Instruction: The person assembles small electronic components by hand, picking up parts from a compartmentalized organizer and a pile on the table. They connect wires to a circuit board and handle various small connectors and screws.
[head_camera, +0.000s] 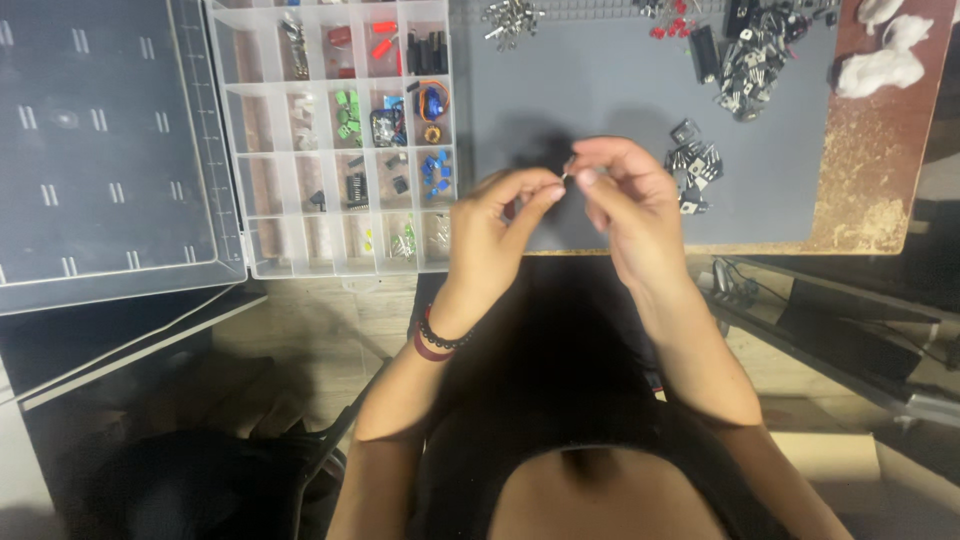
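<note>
Both hands are raised over the front edge of a grey work mat (600, 90). My left hand (500, 225) and my right hand (625, 195) pinch a tiny dark electronic part (567, 172) between their fingertips, thumbs and forefingers meeting in the middle. A beaded bracelet and a dark red band sit on my left wrist. The part is too small to tell its kind. A small pile of black components with metal legs (692, 170) lies on the mat just right of my right hand.
A clear plastic organiser box (335, 140) with several compartments of small coloured parts stands left of the mat, its lid (100, 140) open flat to the left. More black components (750, 60), metal pieces (512, 17) and white wads (880, 55) lie at the back.
</note>
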